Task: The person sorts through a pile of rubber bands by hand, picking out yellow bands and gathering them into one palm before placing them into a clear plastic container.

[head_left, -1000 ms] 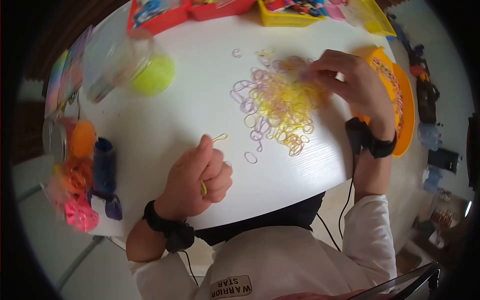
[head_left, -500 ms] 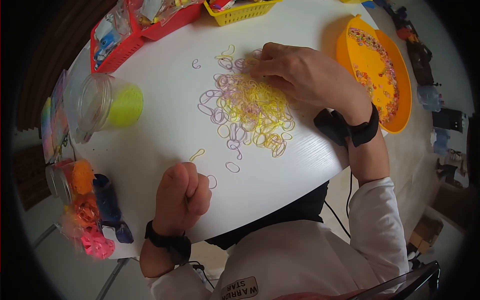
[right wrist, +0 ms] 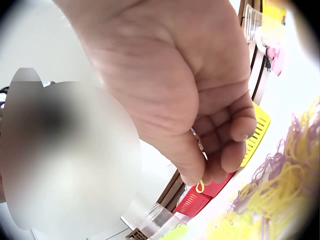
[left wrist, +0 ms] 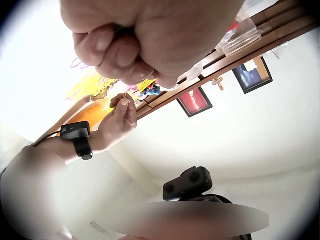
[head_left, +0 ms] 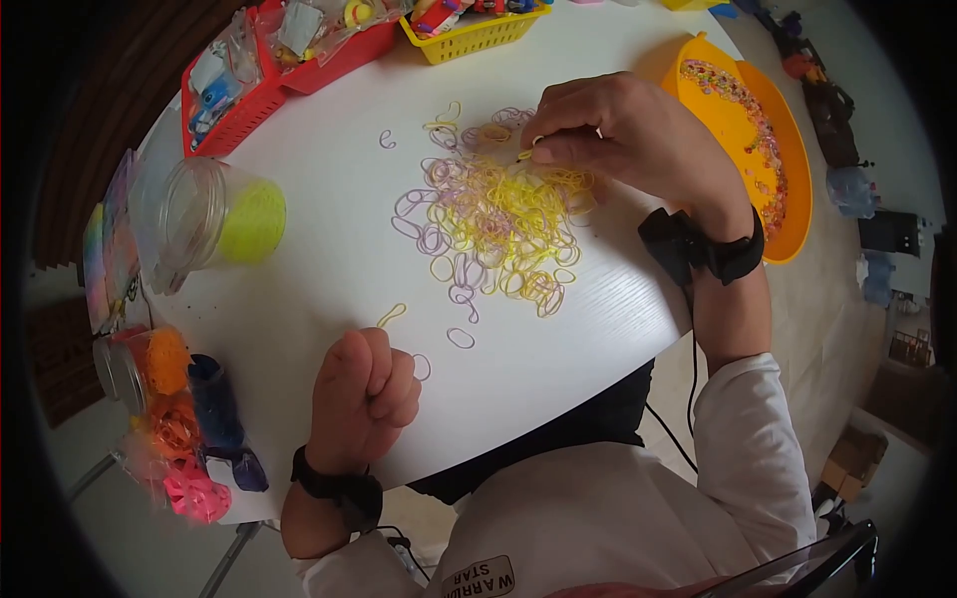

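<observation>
Yellow and lilac rubber bands lie in a loose pile (head_left: 508, 219) on the white table (head_left: 299, 289). At the pile's far right edge, the right hand (head_left: 638, 140) pinches a small yellow band (right wrist: 200, 186) between thumb and fingertips, seen below the thumb tip in the right wrist view. The left hand (head_left: 361, 394) is held in a fist near the front edge, fingers curled; its contents are hidden now, though a yellow band showed in it earlier. Beside it lie a yellow band (head_left: 392, 315) and a lilac one (head_left: 422, 368). The left wrist view shows the fist (left wrist: 125, 45) close up.
A clear jar (head_left: 189, 214) with neon-yellow contents lies at left, above bagged orange and pink items (head_left: 174, 429). Red (head_left: 249, 118) and yellow (head_left: 478, 38) baskets stand at the back. An orange tray (head_left: 797, 199) of beads is at right.
The head view has shifted. The right hand has lifted slightly from the pile, with a yellow band now visible in its pinch. The left fist has turned, and its yellow band no longer shows.
</observation>
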`<state>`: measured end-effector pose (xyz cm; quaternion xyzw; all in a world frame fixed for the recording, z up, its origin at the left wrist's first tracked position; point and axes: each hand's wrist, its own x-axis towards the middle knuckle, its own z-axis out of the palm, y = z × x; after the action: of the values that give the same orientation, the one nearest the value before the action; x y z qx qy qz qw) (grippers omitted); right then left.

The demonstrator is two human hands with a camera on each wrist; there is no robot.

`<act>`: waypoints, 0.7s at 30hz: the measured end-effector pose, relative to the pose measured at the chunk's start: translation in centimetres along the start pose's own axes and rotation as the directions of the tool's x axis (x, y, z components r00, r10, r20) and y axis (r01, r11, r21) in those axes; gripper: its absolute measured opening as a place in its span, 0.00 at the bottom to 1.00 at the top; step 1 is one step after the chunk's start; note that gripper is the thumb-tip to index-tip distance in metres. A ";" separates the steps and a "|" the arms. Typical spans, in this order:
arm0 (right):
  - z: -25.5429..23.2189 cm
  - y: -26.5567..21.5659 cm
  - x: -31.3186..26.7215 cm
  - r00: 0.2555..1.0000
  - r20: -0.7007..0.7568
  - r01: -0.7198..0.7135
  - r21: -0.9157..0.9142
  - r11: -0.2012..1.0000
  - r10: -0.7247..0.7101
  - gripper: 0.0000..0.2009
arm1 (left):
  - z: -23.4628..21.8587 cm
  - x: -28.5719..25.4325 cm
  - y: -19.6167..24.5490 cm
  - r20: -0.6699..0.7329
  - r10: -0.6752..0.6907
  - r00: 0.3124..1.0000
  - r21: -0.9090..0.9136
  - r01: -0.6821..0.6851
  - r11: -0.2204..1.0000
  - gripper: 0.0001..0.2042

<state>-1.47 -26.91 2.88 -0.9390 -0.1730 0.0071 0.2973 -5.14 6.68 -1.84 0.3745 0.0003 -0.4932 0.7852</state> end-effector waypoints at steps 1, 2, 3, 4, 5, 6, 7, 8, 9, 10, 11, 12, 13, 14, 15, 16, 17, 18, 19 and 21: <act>-0.1 0.0 0.1 1.000 -0.007 -0.005 0.048 0.999 0.005 0.07 | 0.0 0.0 0.0 0.000 0.001 1.000 -0.001 -0.001 1.000 0.23; -0.1 -0.2 0.1 1.000 -0.011 -0.010 0.098 0.995 0.011 0.08 | 0.0 0.1 -0.1 -0.009 0.003 1.000 -0.007 -0.003 1.000 0.23; -0.1 -0.4 0.0 1.000 -0.013 -0.013 0.149 0.989 0.015 0.09 | 0.0 0.1 -0.2 -0.019 0.006 1.000 -0.013 -0.006 1.000 0.23; 0.0 -0.7 0.0 0.999 0.010 0.035 0.222 0.974 -0.038 0.09 | 0.0 0.0 -0.3 -0.035 0.009 0.999 -0.020 -0.009 1.000 0.22; 0.0 -1.2 0.0 0.995 0.030 0.084 0.297 0.951 -0.097 0.09 | 0.3 0.0 -0.2 -0.066 -0.017 0.998 -0.032 0.015 0.999 0.22; 0.2 -1.8 0.0 0.986 0.047 0.133 0.374 0.918 -0.162 0.09 | 0.8 0.1 -0.1 -0.102 -0.039 0.994 -0.047 0.034 0.998 0.22; 0.3 -2.7 -0.1 0.969 0.055 0.208 0.351 0.913 -0.241 0.09 | 1.1 0.1 0.0 -0.144 -0.058 0.988 -0.064 0.050 0.997 0.22; 0.5 -3.7 -0.5 0.945 0.065 0.283 0.332 0.900 -0.321 0.08 | 1.2 0.1 -0.1 -0.099 -0.079 0.992 -0.056 0.073 0.996 0.23; 1.0 -4.6 -0.6 0.922 0.060 0.344 0.334 0.878 -0.383 0.08 | 1.2 0.1 -0.1 -0.056 -0.097 0.994 -0.049 0.094 0.994 0.23; 1.5 -5.5 -0.8 0.894 0.054 0.402 0.337 0.851 -0.444 0.08 | 1.2 0.1 -0.2 -0.012 -0.117 0.993 -0.041 0.117 0.992 0.24; 2.1 -6.2 -1.0 0.876 0.031 0.440 0.357 0.824 -0.481 0.08 | 1.1 0.3 -0.4 0.060 -0.138 0.989 -0.154 0.146 0.977 0.24; 2.5 -7.0 -1.1 0.864 0.019 0.465 0.356 0.811 -0.504 0.09 | 1.5 0.3 -0.3 0.044 -0.168 0.985 -0.160 0.173 0.972 0.24; 2.9 -7.8 -1.3 0.850 0.008 0.490 0.355 0.796 -0.527 0.09 | 2.2 0.4 -0.1 0.033 -0.201 0.979 -0.166 0.204 0.965 0.24; 3.2 -8.6 -1.3 0.833 0.011 0.519 0.327 0.789 -0.553 0.10 | 2.6 0.4 0.0 0.029 -0.236 0.971 -0.170 0.237 0.957 0.24; 3.7 -9.3 -1.1 0.821 0.030 0.539 0.284 0.793 -0.569 0.12 | 2.6 0.4 -0.3 0.040 -0.248 0.968 -0.209 0.251 0.945 0.24; 3.9 -10.0 -0.8 0.811 0.058 0.555 0.236 0.797 -0.582 0.13 | 2.4 0.4 -0.6 0.056 -0.256 0.965 -0.245 0.262 0.934 0.24; 4.3 -10.5 -0.4 0.807 0.087 0.562 0.191 0.805 -0.584 0.14 | 2.2 0.4 -0.7 0.074 -0.265 0.961 -0.277 0.275 0.920 0.24; 4.4 -10.9 -0.3 0.809 0.130 0.553 0.163 0.817 -0.574 0.14 | 2.2 0.3 -0.7 0.071 -0.245 0.967 -0.263 0.255 0.930 0.24; 4.5 -11.3 -0.1 0.809 0.173 0.546 0.134 0.827 -0.562 0.15 | 2.2 0.2 -0.6 0.070 -0.224 0.972 -0.248 0.234 0.940 0.24; 4.5 -11.7 0.3 0.808 0.207 0.543 0.102 0.833 -0.552 0.15 | 2.3 0.1 -0.3 0.066 -0.169 0.983 -0.211 0.179 0.961 0.23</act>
<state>-5.43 -15.36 5.82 -0.8364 -0.4688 0.0318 0.2824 -6.19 5.24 -0.42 0.2737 0.0682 -0.5661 0.7746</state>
